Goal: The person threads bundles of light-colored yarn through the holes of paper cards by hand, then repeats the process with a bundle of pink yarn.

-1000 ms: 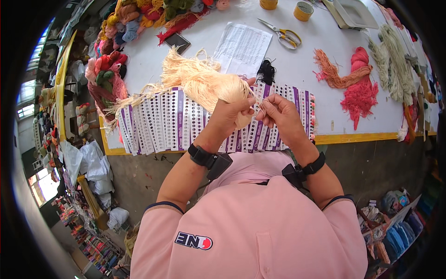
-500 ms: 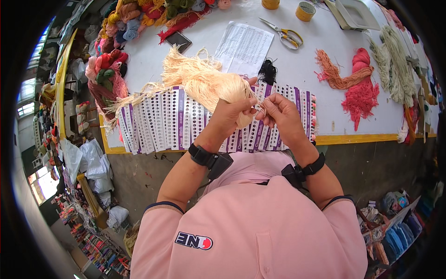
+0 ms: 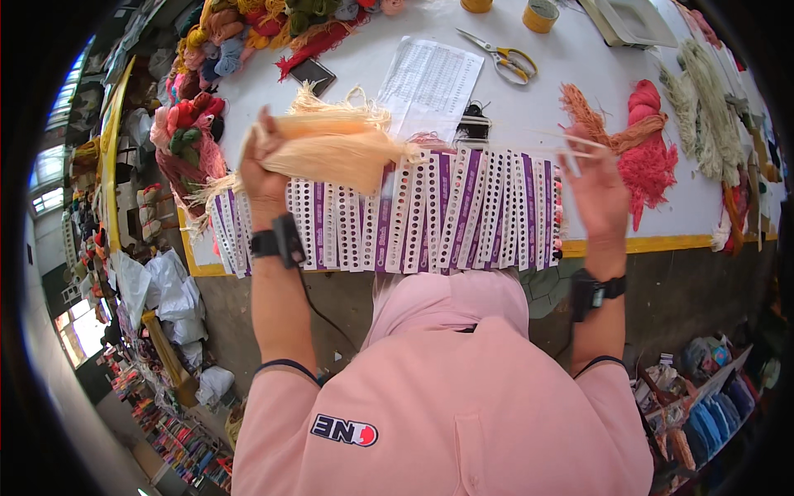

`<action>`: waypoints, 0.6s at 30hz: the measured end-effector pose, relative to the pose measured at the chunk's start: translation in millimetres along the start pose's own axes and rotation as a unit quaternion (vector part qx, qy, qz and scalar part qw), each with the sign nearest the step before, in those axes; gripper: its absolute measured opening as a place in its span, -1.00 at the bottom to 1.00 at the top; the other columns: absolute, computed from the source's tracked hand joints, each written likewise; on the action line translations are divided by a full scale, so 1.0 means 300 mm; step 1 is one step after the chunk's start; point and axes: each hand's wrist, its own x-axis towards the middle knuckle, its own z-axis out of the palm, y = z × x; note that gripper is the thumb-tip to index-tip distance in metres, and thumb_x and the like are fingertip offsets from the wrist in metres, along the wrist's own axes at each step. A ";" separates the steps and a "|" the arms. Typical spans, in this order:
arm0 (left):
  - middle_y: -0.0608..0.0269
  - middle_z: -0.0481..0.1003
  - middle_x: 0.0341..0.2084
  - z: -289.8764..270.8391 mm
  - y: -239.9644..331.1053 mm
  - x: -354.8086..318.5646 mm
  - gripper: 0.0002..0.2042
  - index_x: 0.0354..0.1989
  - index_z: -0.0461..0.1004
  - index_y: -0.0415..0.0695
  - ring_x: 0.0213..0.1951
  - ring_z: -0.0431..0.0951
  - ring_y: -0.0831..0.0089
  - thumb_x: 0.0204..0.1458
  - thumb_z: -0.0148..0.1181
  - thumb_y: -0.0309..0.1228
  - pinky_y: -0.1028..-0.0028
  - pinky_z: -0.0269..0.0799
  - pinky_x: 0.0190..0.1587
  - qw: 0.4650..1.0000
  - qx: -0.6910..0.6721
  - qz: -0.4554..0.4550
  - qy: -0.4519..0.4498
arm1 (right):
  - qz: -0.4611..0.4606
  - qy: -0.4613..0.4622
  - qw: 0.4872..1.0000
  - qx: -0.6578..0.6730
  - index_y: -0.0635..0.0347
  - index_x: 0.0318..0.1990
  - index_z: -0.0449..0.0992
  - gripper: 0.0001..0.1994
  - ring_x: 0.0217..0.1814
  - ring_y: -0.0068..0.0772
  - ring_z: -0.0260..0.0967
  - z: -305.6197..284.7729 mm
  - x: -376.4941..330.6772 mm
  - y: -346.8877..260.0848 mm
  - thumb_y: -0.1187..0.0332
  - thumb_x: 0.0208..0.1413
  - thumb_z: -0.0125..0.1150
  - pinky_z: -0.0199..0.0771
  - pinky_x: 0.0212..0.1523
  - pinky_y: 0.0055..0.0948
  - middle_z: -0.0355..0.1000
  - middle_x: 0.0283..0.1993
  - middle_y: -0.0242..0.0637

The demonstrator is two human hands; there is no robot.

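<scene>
- The bundle of pale cream yarn point(image 3: 331, 149) is a thick hank, bunched tight where it is gripped and tapering to a point toward the right; loose fringed ends stick up at its top, and thinner strands trail down and left past the wrist.
- It hangs just above the left part of the row of white-and-purple punched sample cards point(image 3: 413, 215), which lies along the near edge of the white table point(image 3: 364, 62).
- The left hand point(image 3: 263, 169) is clenched around the bundle's left end, raised over the cards' left end.
- The right hand point(image 3: 595, 186) is lifted above the cards' right end, fingers pinching a few thin cream strands point(image 3: 571, 142) that stretch leftward toward the bundle.
- Beyond the cards lie a printed paper sheet point(image 3: 430, 83) and yellow-handled scissors point(image 3: 500, 56).
- Right of the cards sits a heap of red yarn point(image 3: 649, 149).
</scene>
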 end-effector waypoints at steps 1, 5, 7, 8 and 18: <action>0.01 0.50 -0.14 -0.026 0.109 0.014 -0.56 0.20 0.27 -0.30 -0.53 0.30 0.65 0.14 0.13 -0.49 0.65 0.33 -0.38 0.999 0.012 0.044 0.001 | 0.008 -0.023 0.996 0.082 0.37 -0.18 0.49 -0.79 0.24 -0.17 0.30 -0.104 0.043 -0.081 0.39 0.25 -0.01 0.25 0.28 -0.15 0.36 0.16 0.03; -0.02 0.50 -0.11 0.023 0.309 0.057 -0.78 -0.13 0.42 -0.31 -0.55 0.28 0.63 0.09 0.19 -0.50 0.62 0.32 -0.37 0.981 0.083 0.178 -0.002 | -0.118 0.132 0.976 0.129 0.26 -0.51 0.26 -0.88 -0.49 -0.38 0.16 -0.580 0.067 -0.693 0.58 0.05 -0.05 0.24 -0.36 -0.35 0.17 -0.55 -0.29; 0.05 0.51 -0.14 0.086 0.243 0.082 -0.69 0.01 0.36 -0.33 -0.54 0.27 0.63 0.11 0.15 -0.49 0.63 0.32 -0.35 0.977 0.137 0.164 -0.002 | -0.204 0.184 0.961 -0.015 0.25 -0.49 0.29 -0.91 -0.47 -0.40 0.19 -0.698 0.018 -0.793 0.57 0.04 -0.07 0.26 -0.35 -0.39 0.21 -0.52 -0.29; 0.11 0.53 -0.17 0.102 0.185 0.097 -0.59 0.15 0.29 -0.35 -0.53 0.26 0.63 0.13 0.12 -0.48 0.63 0.31 -0.32 0.969 0.189 0.156 -0.006 | -0.281 0.223 0.919 -0.160 0.25 -0.46 0.32 -0.92 -0.46 -0.42 0.23 -0.733 -0.010 -0.830 0.57 0.03 -0.09 0.29 -0.34 -0.43 0.24 -0.50 -0.29; 0.25 0.55 -0.47 -0.063 -0.779 0.067 -0.81 -0.23 0.55 -0.28 -0.55 0.45 0.56 -0.01 0.25 -0.46 0.59 0.33 -0.51 0.820 0.519 -0.196 0.144 | 0.080 -0.061 0.781 -0.616 0.23 -0.33 0.44 -0.84 -0.54 -0.45 0.49 -0.135 0.231 0.325 0.34 0.21 0.03 0.44 -0.42 -0.45 0.48 -0.60 -0.29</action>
